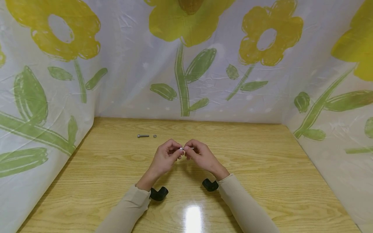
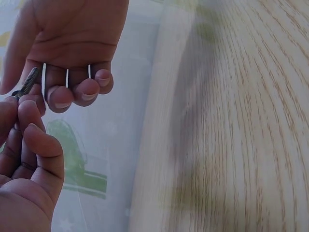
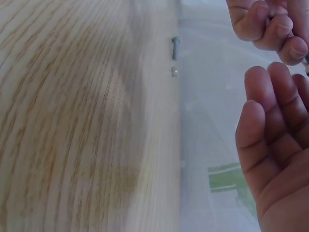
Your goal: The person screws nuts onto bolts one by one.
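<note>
Evidently, the left hand's fingers pinch the left end of a slim, silvery threaded metal bolt at mid-frame in the head view, and the right hand's fingers grip its shaft. Its long axis lies nearly level there, threaded end pointing right. The step in hand seems to be twisting something along the thread, though fingers hide what; the next move probably calls for small, well-aligned turns. Upper left of centre, a second, grey metal bolt and small grey metal nut lie on the yellowish wooden bench.
</note>
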Motion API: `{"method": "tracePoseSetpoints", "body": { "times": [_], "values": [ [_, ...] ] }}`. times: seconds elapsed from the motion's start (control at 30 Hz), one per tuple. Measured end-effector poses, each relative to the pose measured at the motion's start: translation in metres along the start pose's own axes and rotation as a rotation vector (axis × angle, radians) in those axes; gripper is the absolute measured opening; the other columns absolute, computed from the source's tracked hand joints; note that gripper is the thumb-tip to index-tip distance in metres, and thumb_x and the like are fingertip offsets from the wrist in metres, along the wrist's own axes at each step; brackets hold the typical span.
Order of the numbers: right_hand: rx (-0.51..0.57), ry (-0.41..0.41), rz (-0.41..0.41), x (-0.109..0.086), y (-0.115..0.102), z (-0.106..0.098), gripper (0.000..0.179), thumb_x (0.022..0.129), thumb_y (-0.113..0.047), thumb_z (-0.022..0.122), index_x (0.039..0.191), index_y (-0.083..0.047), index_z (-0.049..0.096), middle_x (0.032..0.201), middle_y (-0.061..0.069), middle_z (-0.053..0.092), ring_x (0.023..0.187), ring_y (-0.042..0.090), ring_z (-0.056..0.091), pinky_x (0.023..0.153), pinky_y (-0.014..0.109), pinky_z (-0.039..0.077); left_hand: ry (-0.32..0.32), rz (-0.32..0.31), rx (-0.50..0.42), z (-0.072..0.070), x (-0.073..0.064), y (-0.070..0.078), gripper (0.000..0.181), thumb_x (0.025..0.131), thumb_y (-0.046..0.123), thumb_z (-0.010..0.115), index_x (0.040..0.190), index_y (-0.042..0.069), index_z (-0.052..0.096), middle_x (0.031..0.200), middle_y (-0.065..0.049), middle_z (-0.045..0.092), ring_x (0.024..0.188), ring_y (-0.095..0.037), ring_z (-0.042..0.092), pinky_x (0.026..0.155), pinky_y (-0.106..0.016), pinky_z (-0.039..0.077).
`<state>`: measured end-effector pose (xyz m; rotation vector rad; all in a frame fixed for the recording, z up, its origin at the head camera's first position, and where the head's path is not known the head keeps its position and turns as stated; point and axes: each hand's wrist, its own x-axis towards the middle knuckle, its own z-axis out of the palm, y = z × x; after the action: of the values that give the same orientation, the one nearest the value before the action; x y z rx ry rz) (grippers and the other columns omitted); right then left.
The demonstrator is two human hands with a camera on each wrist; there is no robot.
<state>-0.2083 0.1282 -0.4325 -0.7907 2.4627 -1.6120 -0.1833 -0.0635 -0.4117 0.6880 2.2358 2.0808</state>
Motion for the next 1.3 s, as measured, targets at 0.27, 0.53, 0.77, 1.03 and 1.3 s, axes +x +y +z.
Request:
{"method": "tracePoseSetpoints", "body": {
  "times": [0.27, 0.53, 0.77, 1.03, 1.3],
  "values": [
    [0.091, 0.017, -0.008, 0.001, -0.001, 0.001, 0.017, 0.096, -0.011, 0.058, 0.112, -0.004, 0.054, 0.105, 0.011, 0.059, 0.091, 0.034, 0.063, 0.078, 0.041, 0.054, -0.003, -0.005, -0.014, 0.000, 0.000, -0.001, 0.007, 0.093, -0.004, 0.058, 0.099, -0.007, 0.058, 0.093, -0.026, 0.066, 0.076, -0.046, 0.058, 0.063, -0.027, 0.051],
    [0.024, -0.002, 0.002, 0.000, 0.000, -0.001, 0.030, 0.103, -0.026, 0.045, 0.093, -0.003, 0.061, 0.089, 0.011, 0.062, 0.080, 0.027, 0.062, 0.075, 0.050, 0.051, -0.009, 0.002, 0.011, 0.002, 0.000, 0.000, 0.007, 0.093, -0.004, 0.059, 0.099, -0.008, 0.059, 0.095, -0.025, 0.067, 0.074, -0.039, 0.060, 0.064, -0.043, 0.052],
    [0.011, 0.011, -0.007, -0.001, 0.000, -0.001, 0.028, 0.102, -0.032, 0.046, 0.097, -0.009, 0.060, 0.089, 0.009, 0.062, 0.077, 0.022, 0.061, 0.072, 0.047, 0.052, -0.006, -0.006, 0.015, 0.002, 0.000, 0.000, 0.007, 0.093, -0.003, 0.058, 0.099, -0.007, 0.059, 0.093, -0.026, 0.066, 0.075, -0.041, 0.059, 0.064, -0.043, 0.052],
    [0.103, -0.003, -0.023, 0.000, -0.001, -0.001, 0.014, 0.097, -0.009, 0.056, 0.110, -0.004, 0.056, 0.104, 0.010, 0.060, 0.091, 0.037, 0.062, 0.077, 0.043, 0.053, -0.001, -0.012, -0.010, 0.001, 0.000, -0.002, 0.008, 0.093, -0.002, 0.058, 0.100, -0.006, 0.059, 0.092, -0.027, 0.065, 0.075, -0.045, 0.058, 0.061, -0.027, 0.050],
    [0.007, -0.030, 0.013, -0.002, -0.011, -0.003, 0.038, 0.103, -0.033, 0.044, 0.093, -0.001, 0.062, 0.086, 0.013, 0.063, 0.078, 0.026, 0.061, 0.073, 0.048, 0.051, -0.006, 0.018, -0.001, 0.002, 0.000, -0.003, 0.007, 0.093, -0.003, 0.059, 0.099, -0.007, 0.059, 0.094, -0.022, 0.068, 0.074, -0.043, 0.059, 0.062, -0.035, 0.052]
  ]
}}
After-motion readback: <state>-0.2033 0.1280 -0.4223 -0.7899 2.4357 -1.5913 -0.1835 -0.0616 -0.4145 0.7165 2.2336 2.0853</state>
